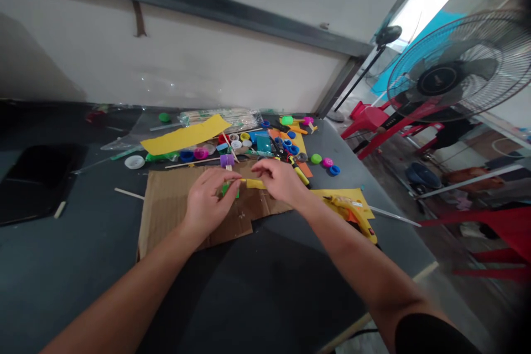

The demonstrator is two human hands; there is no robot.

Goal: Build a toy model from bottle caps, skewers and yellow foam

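Over a brown cardboard sheet, my left hand pinches the left end of a small yellow strip between thumb and forefinger. The strip's right end reaches toward my right hand, whose fingers are bent with a gap between thumb and forefinger. Whether the lower right fingers touch the strip is hidden. A bright green piece shows just behind my left fingertips. Close beyond it stands a purple bottle cap with a pale stick below it.
Bottle caps, sticks, pliers and a long yellow paper strip crowd the back of the dark table. A yellow glue gun lies on yellow paper by my right forearm. A black phone-like slab rests at left; a fan stands right.
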